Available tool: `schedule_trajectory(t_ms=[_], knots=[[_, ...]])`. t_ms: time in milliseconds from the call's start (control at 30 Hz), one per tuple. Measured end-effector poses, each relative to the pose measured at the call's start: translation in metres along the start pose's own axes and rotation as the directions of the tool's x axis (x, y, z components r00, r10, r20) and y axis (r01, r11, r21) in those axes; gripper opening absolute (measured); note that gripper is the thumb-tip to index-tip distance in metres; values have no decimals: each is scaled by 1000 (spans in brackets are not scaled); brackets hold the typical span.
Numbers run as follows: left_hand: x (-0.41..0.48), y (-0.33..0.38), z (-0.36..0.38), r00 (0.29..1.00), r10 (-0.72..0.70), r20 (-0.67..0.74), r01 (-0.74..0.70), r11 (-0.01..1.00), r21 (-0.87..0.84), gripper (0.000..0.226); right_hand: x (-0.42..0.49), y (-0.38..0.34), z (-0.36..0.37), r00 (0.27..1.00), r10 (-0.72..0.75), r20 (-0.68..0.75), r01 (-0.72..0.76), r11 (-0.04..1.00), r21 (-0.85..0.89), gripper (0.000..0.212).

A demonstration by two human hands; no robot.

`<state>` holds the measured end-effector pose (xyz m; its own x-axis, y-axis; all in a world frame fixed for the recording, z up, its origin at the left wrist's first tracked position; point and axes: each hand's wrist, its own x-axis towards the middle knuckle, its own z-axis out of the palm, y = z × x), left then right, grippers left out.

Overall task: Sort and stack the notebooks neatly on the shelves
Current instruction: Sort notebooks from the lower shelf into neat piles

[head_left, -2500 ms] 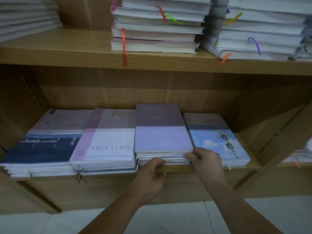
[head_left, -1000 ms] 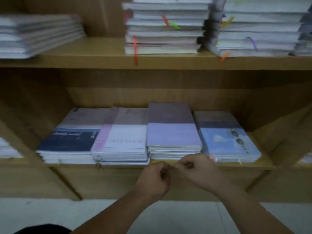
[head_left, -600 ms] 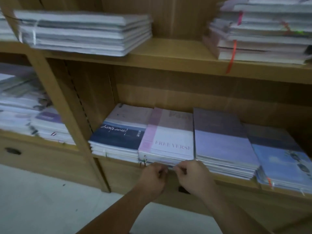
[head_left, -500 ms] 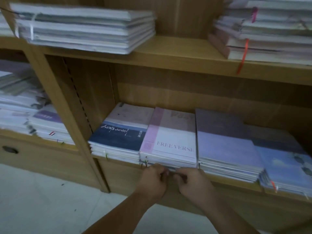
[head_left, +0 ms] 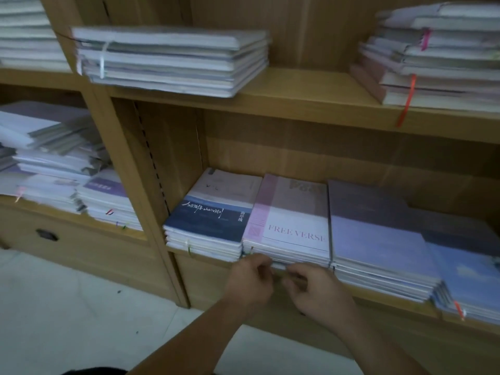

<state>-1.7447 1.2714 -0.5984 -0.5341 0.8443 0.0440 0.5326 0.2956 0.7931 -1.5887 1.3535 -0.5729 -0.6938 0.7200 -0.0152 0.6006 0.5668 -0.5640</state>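
Head view, shelf holding four notebook stacks, hands at FREE VERSE stack

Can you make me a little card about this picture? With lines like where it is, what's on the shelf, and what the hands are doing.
Place: wooden bookshelf
Lower shelf, left to right: dark blue stack, FREE VERSE stack, purple stack, sky blue stack
Left hand: fingers curled at the FREE VERSE stack's front edge
Right hand: at the same edge, beside it
Grip: too blurred to tell
Upper shelf: white stack; another with an orange ribbon
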Motion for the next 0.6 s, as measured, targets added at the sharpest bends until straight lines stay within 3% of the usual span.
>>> schedule_trajectory(t_ms=[133, 233, 433, 600], knots=[[-11, -19, -40, 952, -279, -130, 261, 955, -138, 20, 11, -23, 5, 990, -83, 110, 71, 991, 110, 29], [-10, -30, -62, 903, -390, -180, 356, 914, -197, 19, 23, -35, 19, 987, -113, 116, 99, 988, 122, 33], [-11, -33, -69, 842, -462, -278, 347, 859, -375, 12, 23, -40, 45, 981, -170, 96, 176, 983, -54, 66], [-21, -30, -77, 862, -441, -250, 291, 834, -468, 23, 16, -37, 43, 965, -202, 168, 226, 965, -136, 76]])
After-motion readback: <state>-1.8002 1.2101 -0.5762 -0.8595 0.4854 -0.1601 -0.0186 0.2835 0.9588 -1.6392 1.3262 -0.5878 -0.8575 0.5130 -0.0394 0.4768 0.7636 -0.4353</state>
